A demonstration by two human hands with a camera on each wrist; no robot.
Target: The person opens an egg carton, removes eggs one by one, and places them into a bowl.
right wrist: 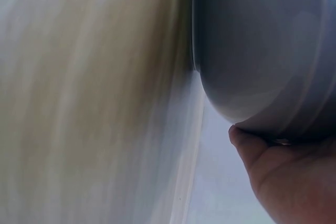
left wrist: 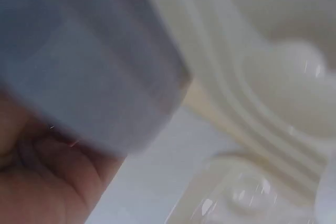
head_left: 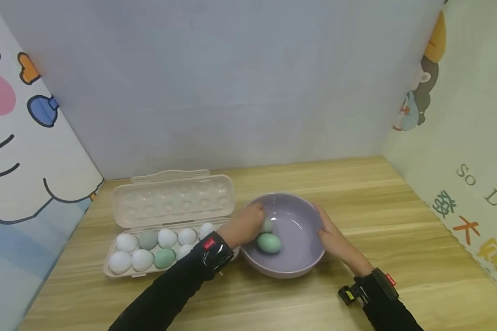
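A round purple bowl (head_left: pixel 302 239) stands on the table, with a green egg (head_left: pixel 269 243) and a grey-green egg (head_left: pixel 268 225) inside. Reaching over the bowl's left rim, my left hand (head_left: pixel 245 226) has curled fingers at the grey-green egg and appears to pinch it; its fingertips are partly hidden. My right hand (head_left: pixel 333 238) holds the bowl's right side, and in the right wrist view its thumb (right wrist: pixel 249 148) presses the outer wall. Left of the bowl lies an open egg carton (head_left: pixel 138 274) of white, grey and green eggs; my left forearm covers part of it.
The carton's clear lid (head_left: pixel 174 200) lies folded back toward the rear wall (head_left: pixel 232 92). Printed panels rise at the left (head_left: pixel 20 138) and right (head_left: pixel 451 161) of the wooden table (head_left: pixel 348 184). Bare wood shows right of the bowl.
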